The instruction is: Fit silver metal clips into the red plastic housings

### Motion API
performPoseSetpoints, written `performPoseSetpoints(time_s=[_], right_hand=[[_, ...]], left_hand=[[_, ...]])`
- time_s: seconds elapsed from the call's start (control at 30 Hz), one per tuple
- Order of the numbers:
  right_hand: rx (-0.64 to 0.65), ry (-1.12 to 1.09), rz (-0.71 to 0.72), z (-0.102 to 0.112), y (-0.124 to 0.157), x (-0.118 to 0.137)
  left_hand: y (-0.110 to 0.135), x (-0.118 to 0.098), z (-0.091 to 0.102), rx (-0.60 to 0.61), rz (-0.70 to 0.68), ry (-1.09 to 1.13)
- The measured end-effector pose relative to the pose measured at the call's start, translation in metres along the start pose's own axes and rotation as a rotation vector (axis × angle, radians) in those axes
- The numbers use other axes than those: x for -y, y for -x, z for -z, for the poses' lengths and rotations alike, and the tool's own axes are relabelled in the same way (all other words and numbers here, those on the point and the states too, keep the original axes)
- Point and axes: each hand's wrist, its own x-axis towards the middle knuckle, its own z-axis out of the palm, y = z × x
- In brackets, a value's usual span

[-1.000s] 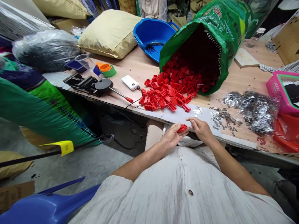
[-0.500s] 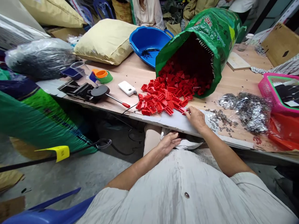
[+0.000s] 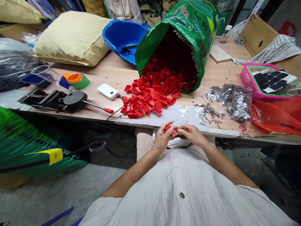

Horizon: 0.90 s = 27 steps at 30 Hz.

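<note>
Clearly, the left grip (image 3: 161, 138) pinches a red piece (image 3: 171, 130).

floor (image 3: 103, 175): grey | table (image 3: 94, 72): pale wood-grain top | chairs (image 3: 70, 5): blue, upper left

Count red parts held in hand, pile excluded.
1 visible: a red part in the left hand, above the lap. Fingers partly cover it, so another could be hidden.

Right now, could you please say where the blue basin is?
In the head view, the blue basin is on the table, left of top centre, between the beige sack on its left and the open green sack on its right.
</note>
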Motion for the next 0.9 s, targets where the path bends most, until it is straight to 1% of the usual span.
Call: performPoseSetpoints(time_s=[0.03, 0.1, 0.13, 0.2, 0.23, 0.3, 0.4, 0.53, 0.63, 0.77, 0.9], right_hand=[[-0.066, 0.101, -0.001, 0.012, 0.003, -0.002], [-0.307, 0.353, -0.011, 0.04, 0.005, -0.008], [-0.392, 0.495, -0.028, 0.054, 0.005, -0.012], [-0.484, 0.749, -0.09, 0.079, 0.002, -0.019], [-0.491, 0.832, -0.12, 0.088, 0.0, -0.021], [-0.479, 0.937, -0.16, 0.097, -0.005, -0.024], [-0.441, 0.999, -0.17, 0.096, -0.012, -0.024], [-0.398, 1.028, -0.175, 0.091, -0.019, -0.021], [-0.38, 1.038, -0.172, 0.091, -0.021, -0.022], [-0.368, 1.016, -0.159, 0.094, -0.02, -0.023], [-0.398, 0.979, -0.187, 0.095, -0.019, -0.024]], left_hand=[[0.001, 0.0, -0.001, -0.004, 0.01, -0.017], [0.002, 0.001, -0.003, -0.014, 0.022, -0.065], [0.003, 0.001, -0.002, -0.015, 0.028, -0.093], [0.004, 0.001, -0.001, 0.002, 0.045, -0.144], [0.004, 0.002, -0.001, 0.016, 0.057, -0.167], [0.004, 0.003, 0.0, 0.042, 0.072, -0.209], [0.006, 0.002, 0.0, 0.054, 0.081, -0.211], [0.009, -0.004, 0.0, 0.061, 0.148, -0.082], [0.012, -0.009, 0.001, 0.072, 0.18, -0.038], [0.015, -0.009, 0.004, 0.051, 0.147, -0.025], [0.014, -0.006, 0.008, 0.059, 0.118, 0.002]])
